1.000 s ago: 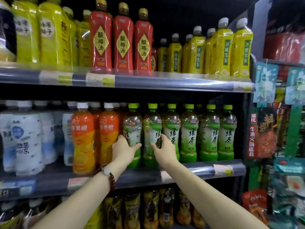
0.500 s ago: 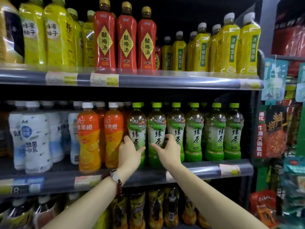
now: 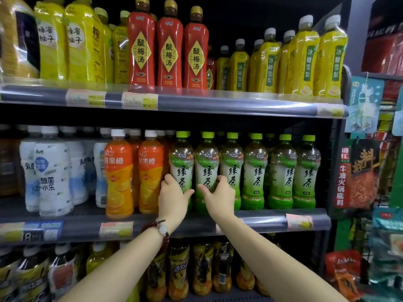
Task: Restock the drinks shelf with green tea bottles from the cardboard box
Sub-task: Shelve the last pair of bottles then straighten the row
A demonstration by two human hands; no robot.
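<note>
Middle shelf [image 3: 196, 225], contents left to right: white milk-drink bottles [image 3: 54, 171], upright, several deep; two orange juice bottles [image 3: 118, 173] at the front edge, more behind them; six green tea bottles [image 3: 281, 171] in a front row, upright, green caps, shoulder to shoulder, running to the shelf's right end, with further caps showing behind. Left hand [image 3: 173, 198], beaded bracelet [image 3: 162, 231] at the wrist: fingers curled round the left side of the first green tea bottle [image 3: 182, 162], thumb across its front. Right hand [image 3: 219, 196]: fingers wrapped round the right side of the second green tea bottle [image 3: 207, 164], thumb spread across its lower label. Both bottles stand on the shelf. Upper shelf: yellow bottles, three red bottles [image 3: 168, 46], more yellow bottles. Far right: hanging packets [image 3: 357, 175].
</note>
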